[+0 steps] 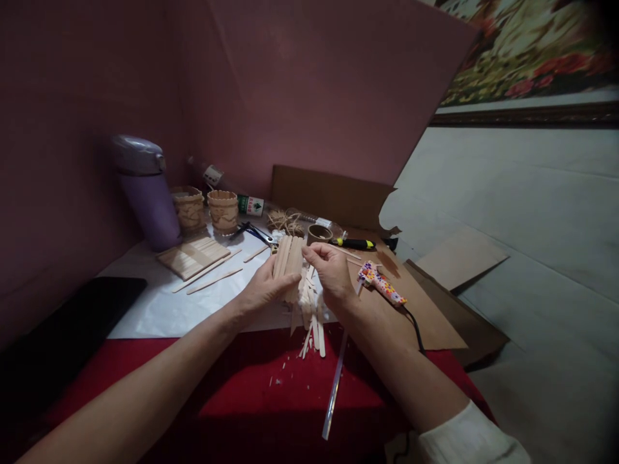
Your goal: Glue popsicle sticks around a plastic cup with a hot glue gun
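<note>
My left hand (265, 282) is wrapped round a piece made of pale wooden sticks (289, 256) set side by side, its thumb across the lower front. At the piece's upper right edge, my right hand (329, 267) has its thumb and index finger pinched together; what they hold, if anything, is too small to make out. Beneath both hands lies a loose pile of sticks and splinters (315, 322), partly hidden. A flower-patterned glue gun (384, 285) rests on cardboard to the right of my right hand.
At the left are a purple bottle (149, 203), two carved wooden cups (224, 211) and a flat stick panel (193, 258). Behind the hands lie scissors (256, 233), twine (286, 222), a tape roll (320, 234) and a black-yellow cutter (356, 244). A clear strip (333, 393) overhangs the red cloth (222, 386).
</note>
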Tool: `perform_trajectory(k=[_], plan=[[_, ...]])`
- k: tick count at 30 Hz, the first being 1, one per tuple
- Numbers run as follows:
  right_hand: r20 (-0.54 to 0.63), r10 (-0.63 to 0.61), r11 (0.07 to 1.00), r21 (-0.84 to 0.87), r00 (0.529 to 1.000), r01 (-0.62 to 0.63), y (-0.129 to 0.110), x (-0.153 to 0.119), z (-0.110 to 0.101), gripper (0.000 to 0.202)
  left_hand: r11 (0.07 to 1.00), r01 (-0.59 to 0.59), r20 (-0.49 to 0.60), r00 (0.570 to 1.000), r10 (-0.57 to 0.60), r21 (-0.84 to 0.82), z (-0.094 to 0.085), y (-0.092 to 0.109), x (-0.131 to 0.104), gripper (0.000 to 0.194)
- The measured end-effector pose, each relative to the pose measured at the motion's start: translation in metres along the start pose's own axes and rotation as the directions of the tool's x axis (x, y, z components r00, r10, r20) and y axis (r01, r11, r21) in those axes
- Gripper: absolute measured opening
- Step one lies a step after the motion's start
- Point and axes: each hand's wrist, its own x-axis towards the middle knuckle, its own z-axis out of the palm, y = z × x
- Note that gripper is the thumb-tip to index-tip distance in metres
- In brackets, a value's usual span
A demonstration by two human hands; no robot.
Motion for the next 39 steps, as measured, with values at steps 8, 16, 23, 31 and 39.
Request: perform_trajectory(k=[8, 16, 23, 31, 39], plan=[[0.044, 0.073, 0.994, 0.082, 0.996, -0.076, 0.000, -0.003, 0.001, 0.030, 0.998, -0.023, -0.008, 1.000, 0.024, 0.050, 0.002, 0.001, -0.003, 0.055], [0.045, 0.017, 0.999, 0.044, 0.999, -0.019, 0.000, -0.001, -0.001, 0.027, 0.998, -0.060, -0.025, 0.998, 0.061, 0.026, 0.000, -0.001, 0.000, 0.056], [0.046, -0.408, 0.847, -0.354, 0.912, 0.397, -0.011, -0.015, -0.008, 0.013, 0.967, 0.017, -0.121, 0.991, -0.049, -0.254, 0.002, 0.011, 0.000, 0.041], [0.324, -0.579, 0.601, -0.451, 0.748, 0.660, -0.017, -0.034, -0.014, 0.018, 0.929, -0.011, -0.142, 0.989, -0.045, -0.369, -0.001, 0.009, 0.001, 0.028], [0.458, -0.610, 0.464, -0.455, 0.646, 0.760, -0.015, -0.036, -0.011, 0.024, 0.951, -0.012, -0.159, 0.987, -0.039, -0.310, -0.003, 0.005, 0.004, 0.039]])
